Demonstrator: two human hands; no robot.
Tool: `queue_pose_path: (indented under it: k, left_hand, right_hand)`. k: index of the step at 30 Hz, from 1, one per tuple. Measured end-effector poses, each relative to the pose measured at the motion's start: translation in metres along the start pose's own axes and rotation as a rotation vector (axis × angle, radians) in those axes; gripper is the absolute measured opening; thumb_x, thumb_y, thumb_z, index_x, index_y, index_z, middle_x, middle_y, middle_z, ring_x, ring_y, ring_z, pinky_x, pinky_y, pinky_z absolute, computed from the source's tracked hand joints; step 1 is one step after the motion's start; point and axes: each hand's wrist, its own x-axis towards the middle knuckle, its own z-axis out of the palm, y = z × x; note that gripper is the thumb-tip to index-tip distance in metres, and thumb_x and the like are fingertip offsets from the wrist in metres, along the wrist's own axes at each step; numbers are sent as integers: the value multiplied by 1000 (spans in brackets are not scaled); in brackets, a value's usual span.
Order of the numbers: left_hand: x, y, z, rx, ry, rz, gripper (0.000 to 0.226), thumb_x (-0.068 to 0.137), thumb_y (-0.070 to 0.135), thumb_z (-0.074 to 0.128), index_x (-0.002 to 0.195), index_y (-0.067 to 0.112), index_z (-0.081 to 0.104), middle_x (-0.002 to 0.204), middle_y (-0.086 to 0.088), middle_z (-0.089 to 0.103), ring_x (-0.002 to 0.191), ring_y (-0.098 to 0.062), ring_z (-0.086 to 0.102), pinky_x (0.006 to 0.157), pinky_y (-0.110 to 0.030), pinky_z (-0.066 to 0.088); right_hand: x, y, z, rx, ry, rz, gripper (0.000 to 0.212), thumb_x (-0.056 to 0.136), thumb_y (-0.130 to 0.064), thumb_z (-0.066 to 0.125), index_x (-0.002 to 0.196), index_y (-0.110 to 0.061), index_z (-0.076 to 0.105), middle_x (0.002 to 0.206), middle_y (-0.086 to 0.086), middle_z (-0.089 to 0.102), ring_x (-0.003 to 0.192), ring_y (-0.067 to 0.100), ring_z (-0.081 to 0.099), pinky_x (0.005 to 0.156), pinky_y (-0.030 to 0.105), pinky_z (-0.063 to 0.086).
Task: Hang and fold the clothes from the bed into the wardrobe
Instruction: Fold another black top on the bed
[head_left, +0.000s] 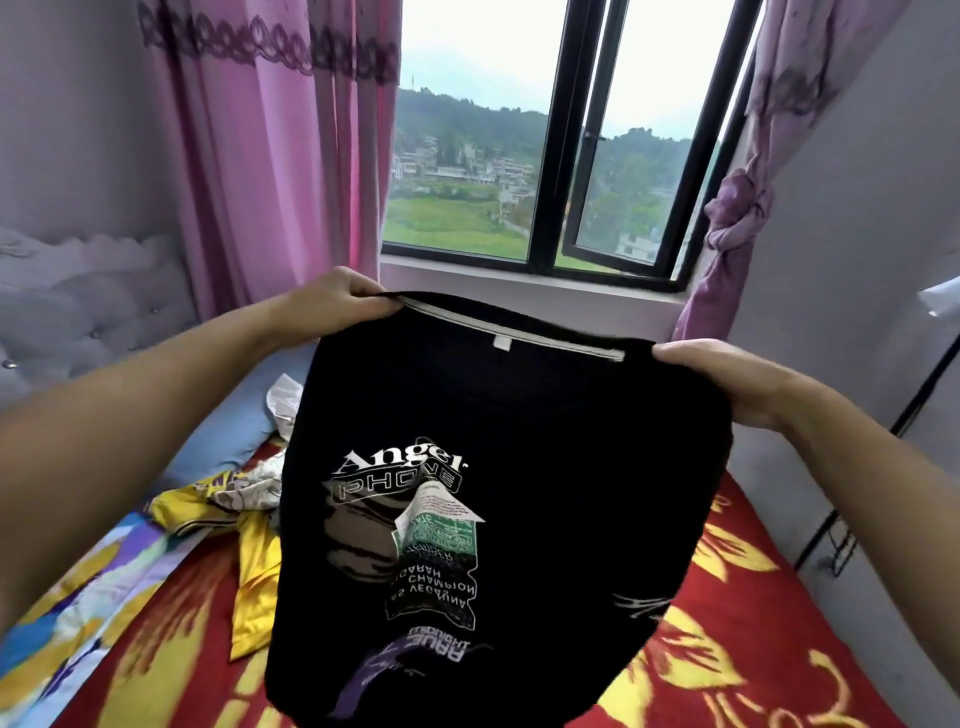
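Both hands pinch a black shirt (498, 467) at its shoulders, left hand (332, 301) and right hand (727, 379) well apart, holding it up over the bed (753, 623). Keep the neckline taut and level before folding. It's printed, with "Angel" lettering.

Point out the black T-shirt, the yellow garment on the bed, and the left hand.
black T-shirt (498, 415): head view, plain upper chest.
yellow garment (254, 577): head view, its shiny fold.
left hand (337, 299): head view, the knuckles.

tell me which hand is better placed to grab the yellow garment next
Left. The left hand grips the black t-shirt on the side where the yellow garment lies; the right hand is across the shirt.
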Motion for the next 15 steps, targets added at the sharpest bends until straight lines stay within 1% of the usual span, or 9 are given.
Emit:
queue_pose_path:
  k: [2, 3, 5, 6, 8, 11, 13, 14, 15]
  left_hand:
    - [-7, -1, -7, -73, -20, -29, 36, 76, 53, 64, 72, 18, 74, 51, 7, 55, 42, -3, 48, 41, -12, 37]
    - [-10, -1, -9, -106, -44, -39, 33, 75, 52, 64, 68, 22, 74, 50, 9, 58, 41, -2, 50, 41, -12, 38]
    - [-15, -1, -14, -160, -111, -79, 32, 74, 53, 67, 67, 23, 75, 51, 9, 60, 39, -2, 52, 40, -11, 39]
    - [-19, -2, -17, -160, -166, -97, 38, 72, 57, 69, 72, 20, 75, 54, 6, 60, 41, -4, 52, 41, -12, 40]
    - [-23, -4, -23, -133, -287, -117, 58, 66, 69, 71, 82, 13, 71, 65, 0, 57, 51, -9, 50, 47, -17, 42]
    - [-28, -5, -27, -230, -464, -95, 49, 63, 63, 76, 88, 21, 73, 77, 4, 64, 61, -7, 58, 56, -16, 50]
    - [-29, -5, -27, -318, -474, -113, 55, 64, 53, 82, 103, 16, 72, 92, -3, 69, 73, -12, 65, 66, -20, 56]
    - [-29, -6, -26, -360, -440, -113, 53, 67, 48, 82, 107, 14, 71, 95, -4, 70, 75, -14, 67, 68, -21, 57]
    - [-28, -6, -23, -400, -380, -101, 43, 73, 42, 79, 105, 14, 71, 94, -4, 71, 74, -13, 68, 66, -20, 57]
  right_hand:
    - [-1, -7, -10, -64, -175, 35, 62, 68, -48, 80, 108, -2, 67, 93, 10, 72, 76, 19, 70, 64, 24, 57]
    - [-2, -12, -14, -111, -262, 50, 64, 65, -48, 83, 107, -2, 68, 93, 10, 71, 77, 19, 69, 66, 25, 57]
    - [-2, -18, -20, -156, -350, 39, 42, 74, -32, 82, 104, -6, 71, 95, 12, 72, 80, 20, 71, 68, 26, 58]
    - [-1, -20, -19, -159, -325, 24, 32, 78, -25, 77, 103, -7, 72, 96, 12, 72, 80, 20, 71, 68, 25, 58]
    - [1, -21, -15, -176, -189, -12, 32, 79, -28, 70, 105, -9, 73, 98, 13, 73, 79, 19, 72, 67, 23, 58]
    - [4, -18, -4, -273, 8, -101, 35, 86, -36, 62, 111, -12, 69, 97, 8, 74, 80, 18, 72, 69, 21, 58]
    - [4, -18, 3, -311, 80, -156, 31, 94, -36, 55, 112, -14, 68, 99, 6, 74, 84, 19, 71, 76, 24, 57]
    - [3, -19, 6, -328, 113, -187, 30, 96, -35, 52, 111, -15, 68, 99, 6, 74, 86, 19, 71, 79, 26, 56]
    - [1, -20, 8, -361, 154, -223, 30, 97, -35, 49, 110, -15, 67, 99, 4, 74, 87, 18, 70, 81, 26, 54]
